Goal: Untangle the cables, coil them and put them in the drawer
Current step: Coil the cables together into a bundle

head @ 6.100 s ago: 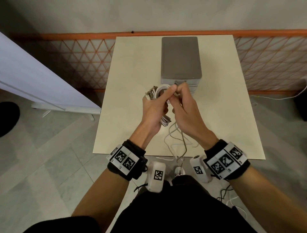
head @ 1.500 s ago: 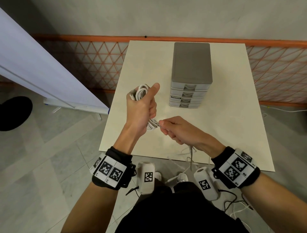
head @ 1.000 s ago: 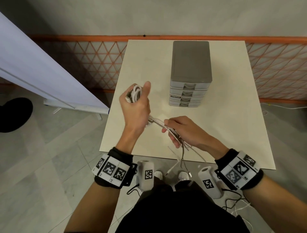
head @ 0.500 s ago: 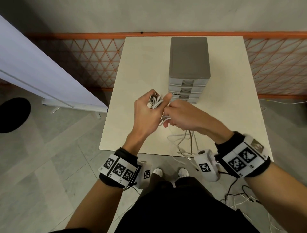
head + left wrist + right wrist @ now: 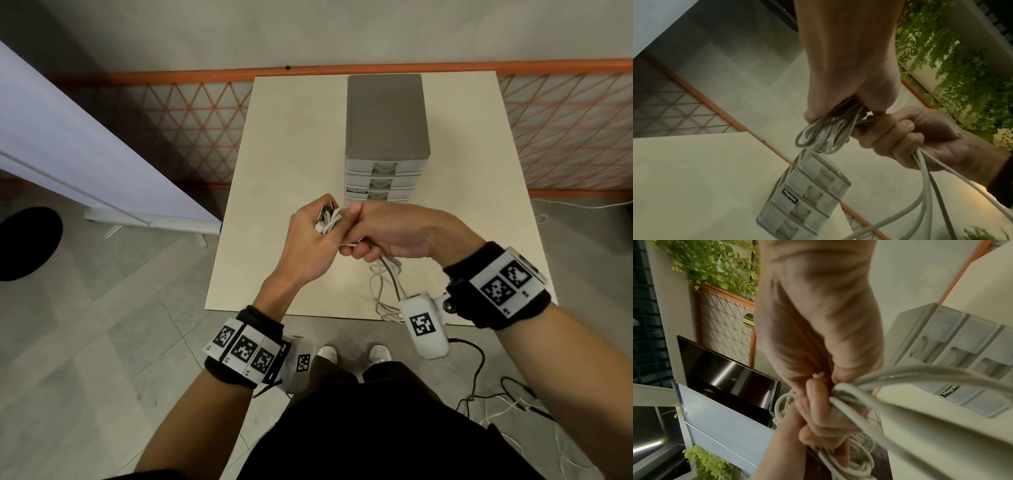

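Cables, thin and white-grey with metal plug ends [image 5: 329,221], are bunched in my left hand [image 5: 310,245], which is curled round a coil of loops held in the air just in front of the grey plastic four-drawer box [image 5: 387,137]. In the left wrist view the loops [image 5: 823,134] stick out below my closed fingers. My right hand [image 5: 394,231] is pressed against the left one, its fingers wrapped round the loose strands that leave the coil. Those strands [image 5: 387,284] hang down from my right fist, trail over the near part of the cream square surface [image 5: 291,154] in front of the drawer box and run over its near edge.

All four drawers of the box are closed; the third one down carries a small black label [image 5: 356,192]. The box stands toward the far edge of the surface, slightly right of centre, with bare surface to its left, to its right and in front of it under my hands. Beyond the far edge, behind the box, an orange lattice fence [image 5: 191,130] runs along the wall. Left of the surface stands a slanted white board [image 5: 68,150] on the floor. Dark thin wires [image 5: 486,387] lie on the tiled floor near my right side.
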The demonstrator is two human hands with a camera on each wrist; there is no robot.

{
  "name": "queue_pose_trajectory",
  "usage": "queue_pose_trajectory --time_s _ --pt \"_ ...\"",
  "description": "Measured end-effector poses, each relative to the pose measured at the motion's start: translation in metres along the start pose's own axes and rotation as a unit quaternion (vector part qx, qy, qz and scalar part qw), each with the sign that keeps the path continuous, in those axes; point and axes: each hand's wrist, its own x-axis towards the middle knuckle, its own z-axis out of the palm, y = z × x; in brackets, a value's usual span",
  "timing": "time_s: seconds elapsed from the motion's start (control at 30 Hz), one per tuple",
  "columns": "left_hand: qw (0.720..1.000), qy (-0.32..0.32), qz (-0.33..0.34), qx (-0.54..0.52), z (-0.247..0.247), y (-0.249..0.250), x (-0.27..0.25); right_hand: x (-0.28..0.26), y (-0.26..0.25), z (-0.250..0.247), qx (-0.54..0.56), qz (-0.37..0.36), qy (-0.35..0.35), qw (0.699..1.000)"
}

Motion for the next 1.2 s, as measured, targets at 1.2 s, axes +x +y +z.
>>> queue_pose_trajectory --time_s 1.2 --pt "0.974 -0.033 -0.157 -0.162 -0.014 0.004 -0.010 -0.012 -0.019 -0.017 -0.438 -0.087 0.118 0.887"
